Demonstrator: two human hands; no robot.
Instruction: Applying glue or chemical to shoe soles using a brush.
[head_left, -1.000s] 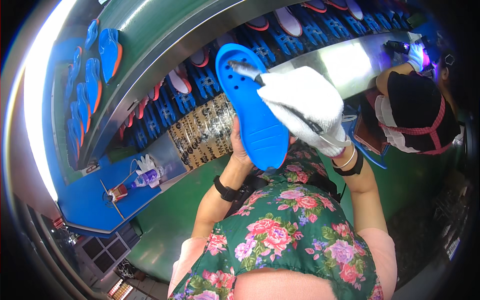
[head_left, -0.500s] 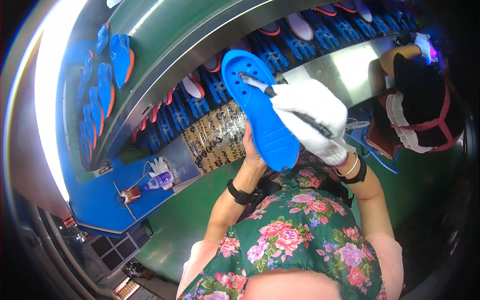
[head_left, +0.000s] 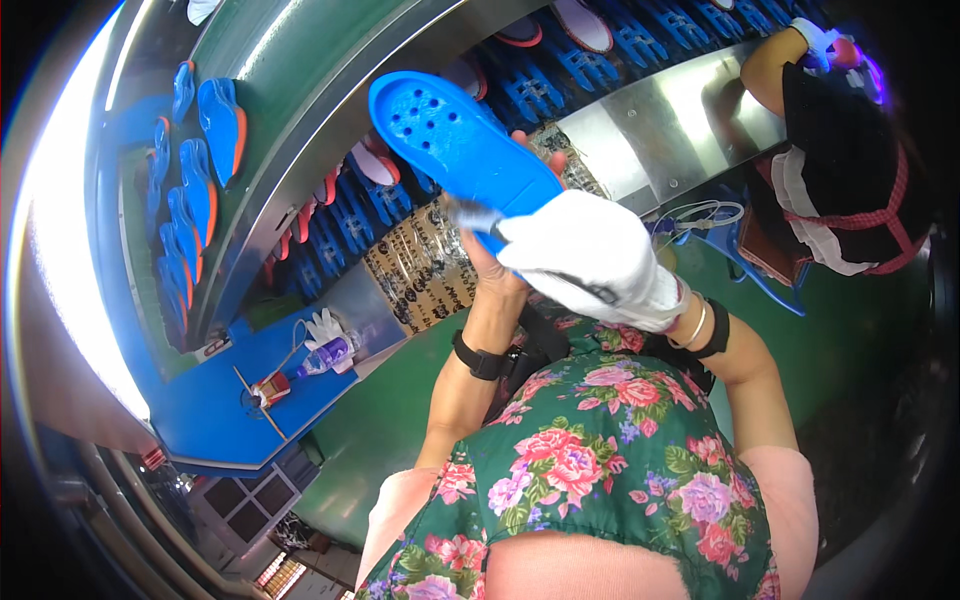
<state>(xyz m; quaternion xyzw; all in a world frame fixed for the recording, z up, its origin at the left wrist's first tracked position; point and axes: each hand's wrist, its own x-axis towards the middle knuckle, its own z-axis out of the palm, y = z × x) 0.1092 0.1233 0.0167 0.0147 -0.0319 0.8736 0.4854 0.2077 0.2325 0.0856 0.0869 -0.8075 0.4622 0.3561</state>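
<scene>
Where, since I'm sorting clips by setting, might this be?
Likely a shoe factory: blue soles are gathered at left, what look like shoes sit in a row along blue holders, and the left hand holds another sole.

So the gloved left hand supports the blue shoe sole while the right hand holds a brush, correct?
Not quite: the head view shows the left hand bare, supporting the blue shoe sole while the right hand holds a brush.

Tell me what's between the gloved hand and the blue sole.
Head view: a blurred brush juts from the gloved right hand across the blue shoe sole; contact unclear.
</scene>
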